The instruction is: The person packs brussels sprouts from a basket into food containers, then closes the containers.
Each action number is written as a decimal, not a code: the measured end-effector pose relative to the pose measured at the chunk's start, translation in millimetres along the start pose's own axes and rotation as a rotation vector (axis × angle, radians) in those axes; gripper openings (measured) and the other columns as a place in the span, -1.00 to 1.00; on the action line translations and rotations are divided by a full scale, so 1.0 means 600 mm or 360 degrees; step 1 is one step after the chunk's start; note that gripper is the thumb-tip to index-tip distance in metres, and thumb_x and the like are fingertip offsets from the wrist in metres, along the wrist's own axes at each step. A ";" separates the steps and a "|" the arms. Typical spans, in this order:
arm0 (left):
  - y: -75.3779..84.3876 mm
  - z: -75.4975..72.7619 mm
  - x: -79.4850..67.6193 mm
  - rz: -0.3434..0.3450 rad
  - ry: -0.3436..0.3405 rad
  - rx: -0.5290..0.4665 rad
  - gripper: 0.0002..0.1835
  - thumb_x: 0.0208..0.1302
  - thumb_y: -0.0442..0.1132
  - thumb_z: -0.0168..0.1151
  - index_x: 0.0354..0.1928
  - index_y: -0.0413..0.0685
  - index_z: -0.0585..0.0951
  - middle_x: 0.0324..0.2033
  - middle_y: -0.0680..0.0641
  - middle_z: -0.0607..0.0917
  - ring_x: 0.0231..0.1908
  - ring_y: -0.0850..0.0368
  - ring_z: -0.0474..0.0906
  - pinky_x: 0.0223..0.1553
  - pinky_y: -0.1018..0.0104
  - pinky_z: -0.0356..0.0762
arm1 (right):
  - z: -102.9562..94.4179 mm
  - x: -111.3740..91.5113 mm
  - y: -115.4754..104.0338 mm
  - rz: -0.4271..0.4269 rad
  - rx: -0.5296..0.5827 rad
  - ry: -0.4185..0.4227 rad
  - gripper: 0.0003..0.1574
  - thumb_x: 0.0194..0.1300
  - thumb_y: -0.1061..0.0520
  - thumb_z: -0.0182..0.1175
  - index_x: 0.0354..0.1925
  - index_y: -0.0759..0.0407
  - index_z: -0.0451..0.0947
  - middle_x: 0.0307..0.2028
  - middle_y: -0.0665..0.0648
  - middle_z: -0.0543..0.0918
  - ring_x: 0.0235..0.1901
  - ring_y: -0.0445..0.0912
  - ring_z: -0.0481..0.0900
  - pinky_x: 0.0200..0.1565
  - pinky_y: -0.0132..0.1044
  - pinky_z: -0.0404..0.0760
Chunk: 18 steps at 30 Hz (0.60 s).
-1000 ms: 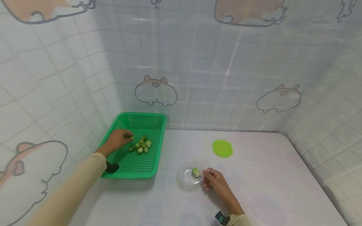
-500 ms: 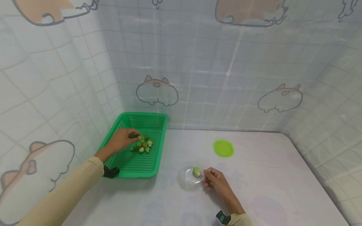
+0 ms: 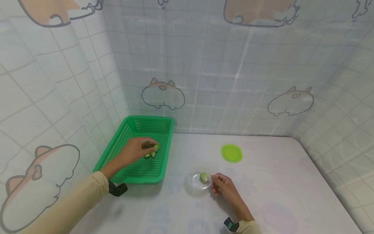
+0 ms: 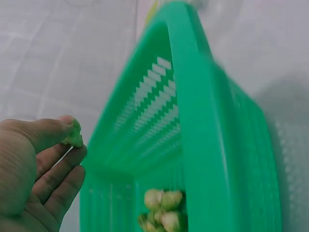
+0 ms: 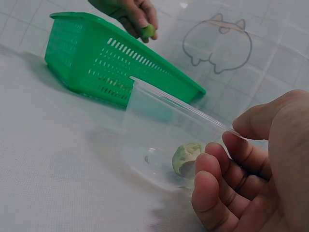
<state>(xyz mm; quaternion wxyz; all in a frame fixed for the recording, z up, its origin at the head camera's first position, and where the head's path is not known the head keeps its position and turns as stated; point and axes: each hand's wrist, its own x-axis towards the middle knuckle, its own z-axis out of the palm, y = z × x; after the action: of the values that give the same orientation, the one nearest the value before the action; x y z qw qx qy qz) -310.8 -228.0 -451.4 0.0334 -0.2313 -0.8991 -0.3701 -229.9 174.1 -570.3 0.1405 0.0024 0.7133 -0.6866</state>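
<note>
My left hand (image 3: pixel 137 152) pinches a Brussels sprout (image 4: pixel 74 134) between thumb and fingers, raised above the green basket (image 3: pixel 140 177). Below it, several more Brussels sprouts (image 4: pixel 164 210) lie in the basket, mostly covered by the hand in the head view. My right hand (image 3: pixel 225 188) pinches the rim of a clear plastic container (image 5: pixel 159 104) standing on the table. Inside that container a single Brussels sprout (image 5: pixel 186 158) rests on the bottom, on the side near my right fingers.
A bright green lid (image 3: pixel 231 153) lies flat on the white table (image 3: pixel 263 169), behind the clear container. The basket stands at the left, near a white curtain (image 3: pixel 216 65) with grid lines and dog drawings that encloses the table's back and sides.
My left hand has moved right across the basket, carrying the pinched Brussels sprout over the others. My right hand keeps its hold on the container rim.
</note>
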 end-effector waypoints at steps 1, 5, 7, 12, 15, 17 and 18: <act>0.006 0.004 0.000 0.0008 -0.0006 -0.0025 -0.69 0.32 0.04 0.37 0.06 0.20 0.71 -0.07 0.10 0.77 -0.12 0.18 0.73 -0.12 0.15 0.71 | -0.001 0.000 0.001 -0.0001 0.0000 0.0000 -0.54 0.48 -0.07 0.18 -0.16 0.36 0.48 -0.41 0.11 0.58 -0.48 -0.09 0.51 -0.45 -0.37 0.57; 0.031 0.022 0.001 0.0036 -0.0039 -0.0089 -0.68 0.33 0.01 0.37 0.07 0.16 0.71 -0.06 0.16 0.76 -0.10 0.22 0.71 -0.11 0.22 0.70 | -0.001 0.002 0.002 -0.0015 -0.0001 -0.0008 -0.55 0.49 -0.07 0.17 -0.17 0.36 0.47 -0.41 0.11 0.58 -0.48 -0.09 0.52 -0.45 -0.37 0.58; 0.042 0.030 0.002 0.0044 -0.0053 -0.0092 -0.70 0.32 -0.04 0.39 0.06 0.14 0.72 -0.05 0.19 0.75 -0.04 0.23 0.69 -0.05 0.24 0.69 | -0.001 0.003 0.003 -0.0024 -0.0001 -0.0013 -0.55 0.49 -0.07 0.17 -0.17 0.36 0.47 -0.41 0.10 0.58 -0.49 -0.10 0.52 -0.45 -0.37 0.58; 0.067 0.050 0.003 0.0042 -0.0124 -0.0103 -0.74 0.31 -0.02 0.39 0.03 0.25 0.73 -0.07 0.25 0.75 -0.05 0.27 0.68 -0.03 0.28 0.67 | -0.001 0.004 0.003 -0.0030 0.0000 -0.0014 -0.55 0.50 -0.07 0.16 -0.18 0.35 0.47 -0.41 0.10 0.58 -0.49 -0.10 0.52 -0.46 -0.38 0.57; 0.079 0.059 0.001 0.0029 -0.0162 -0.0147 -0.73 0.32 -0.01 0.39 0.03 0.25 0.72 -0.07 0.25 0.74 -0.05 0.29 0.68 -0.04 0.32 0.67 | -0.002 0.005 0.003 -0.0032 0.0001 -0.0014 -0.55 0.50 -0.07 0.15 -0.18 0.35 0.47 -0.41 0.10 0.58 -0.50 -0.10 0.51 -0.46 -0.38 0.57; 0.086 0.065 -0.001 0.0026 -0.0183 -0.0186 -0.73 0.32 -0.02 0.39 0.04 0.21 0.72 -0.06 0.24 0.74 -0.05 0.28 0.67 -0.05 0.33 0.66 | -0.002 0.005 0.003 -0.0035 0.0000 -0.0016 -0.55 0.50 -0.07 0.15 -0.18 0.35 0.47 -0.41 0.10 0.58 -0.49 -0.10 0.51 -0.46 -0.38 0.57; 0.090 0.069 -0.002 0.0027 -0.0195 -0.0206 -0.72 0.32 -0.03 0.39 0.04 0.18 0.72 -0.06 0.23 0.74 -0.04 0.27 0.67 -0.04 0.33 0.66 | -0.002 0.004 0.002 -0.0032 0.0004 -0.0013 -0.56 0.50 -0.07 0.15 -0.19 0.35 0.47 -0.41 0.10 0.58 -0.50 -0.10 0.51 -0.46 -0.38 0.57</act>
<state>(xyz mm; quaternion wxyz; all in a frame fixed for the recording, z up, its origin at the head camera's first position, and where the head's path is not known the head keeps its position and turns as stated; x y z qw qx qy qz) -281.5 -166.9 -446.4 -0.0336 -0.2628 -0.8716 -0.4124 -232.4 174.9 -572.1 0.1367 -0.0074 0.7118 -0.6889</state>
